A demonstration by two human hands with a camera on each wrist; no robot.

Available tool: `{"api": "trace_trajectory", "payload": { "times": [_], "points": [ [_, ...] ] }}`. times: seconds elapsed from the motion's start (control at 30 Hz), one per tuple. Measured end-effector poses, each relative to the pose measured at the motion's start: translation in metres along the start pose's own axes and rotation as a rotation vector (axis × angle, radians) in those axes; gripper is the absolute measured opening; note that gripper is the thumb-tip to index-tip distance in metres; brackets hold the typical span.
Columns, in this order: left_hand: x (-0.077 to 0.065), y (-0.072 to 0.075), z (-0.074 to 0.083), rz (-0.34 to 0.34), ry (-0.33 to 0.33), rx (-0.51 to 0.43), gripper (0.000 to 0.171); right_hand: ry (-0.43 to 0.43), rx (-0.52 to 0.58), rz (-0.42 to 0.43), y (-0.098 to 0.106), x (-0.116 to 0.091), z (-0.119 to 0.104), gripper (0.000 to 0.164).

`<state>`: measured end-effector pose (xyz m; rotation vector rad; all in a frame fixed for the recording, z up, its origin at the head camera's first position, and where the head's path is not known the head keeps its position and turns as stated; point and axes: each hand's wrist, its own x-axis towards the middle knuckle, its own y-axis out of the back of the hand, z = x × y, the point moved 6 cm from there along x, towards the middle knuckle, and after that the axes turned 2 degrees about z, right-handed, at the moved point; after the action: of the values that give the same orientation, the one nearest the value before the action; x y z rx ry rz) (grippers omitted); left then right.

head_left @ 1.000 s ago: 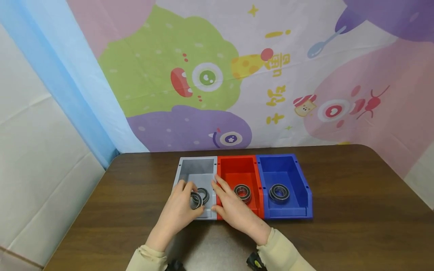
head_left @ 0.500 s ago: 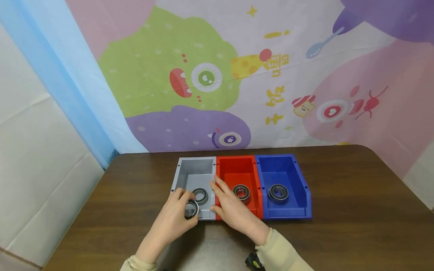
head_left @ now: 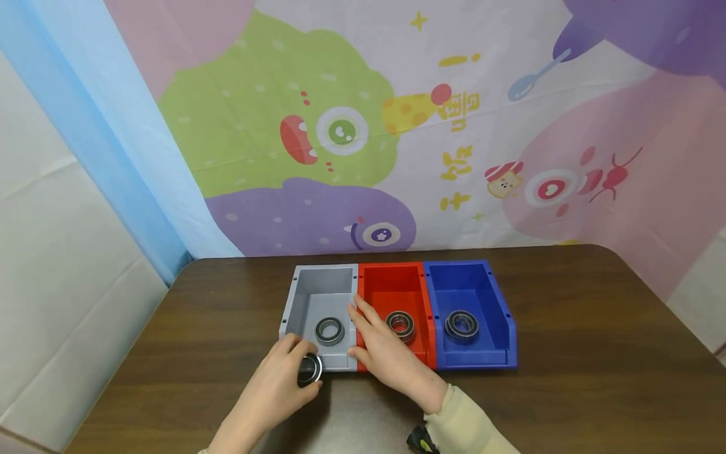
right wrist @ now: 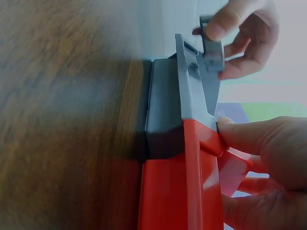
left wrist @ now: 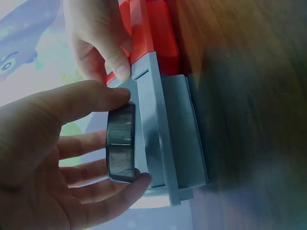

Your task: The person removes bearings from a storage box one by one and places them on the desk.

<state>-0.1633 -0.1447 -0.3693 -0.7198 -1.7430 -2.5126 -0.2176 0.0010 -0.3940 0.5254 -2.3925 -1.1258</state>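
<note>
My left hand (head_left: pixel 275 381) grips a ball bearing (left wrist: pixel 121 143) between thumb and fingers, at the front left corner of the grey bin (head_left: pixel 288 302). The bearing stands on edge, just outside the bin's front lip in the head view. Another bearing (head_left: pixel 329 343) lies flat inside the grey bin. My right hand (head_left: pixel 388 353) rests with extended fingers on the wall where the grey bin meets the red bin (head_left: pixel 391 277); its thumb touches near the front of that joint. Partly behind this hand, bearings (head_left: pixel 401 338) lie in the red bin.
A blue bin (head_left: pixel 456 277) stands against the red bin's right side, with bearings (head_left: pixel 462 338) stacked in it. All three bins sit side by side on a dark wooden table (head_left: pixel 584 340). A cartoon-printed cloth (head_left: pixel 363 82) hangs behind the table's back edge.
My left hand has drawn its bearing out of the grey bin, toward the front left, leaving the other bearing in view. The right hand stays at the joint between the bins.
</note>
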Motion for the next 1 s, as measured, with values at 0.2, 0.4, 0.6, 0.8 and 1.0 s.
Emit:
{"api": "trace_trajectory", "payload": {
  "times": [0.2, 0.4, 0.6, 0.8, 1.0],
  "points": [
    [-0.007, -0.001, 0.0, -0.084, 0.039, 0.021, 0.039, 0.008, -0.008, 0.012, 0.0, -0.001, 0.0, 0.07],
    [-0.011, -0.004, -0.003, -0.171, 0.053, 0.029, 0.041, 0.015, -0.008, 0.019, 0.0, -0.001, 0.0, 0.069],
    [-0.013, -0.009, -0.006, -0.259, 0.055, 0.022, 0.039, 0.016, -0.007, 0.026, 0.0, 0.0, 0.001, 0.069],
    [-0.015, -0.013, -0.008, -0.286, 0.041, 0.002, 0.036, 0.014, -0.007, 0.023, 0.0, 0.0, 0.001, 0.07],
    [-0.018, -0.014, -0.01, -0.259, 0.016, 0.015, 0.035, 0.02, -0.008, 0.021, 0.0, 0.0, 0.001, 0.07]
  ]
}}
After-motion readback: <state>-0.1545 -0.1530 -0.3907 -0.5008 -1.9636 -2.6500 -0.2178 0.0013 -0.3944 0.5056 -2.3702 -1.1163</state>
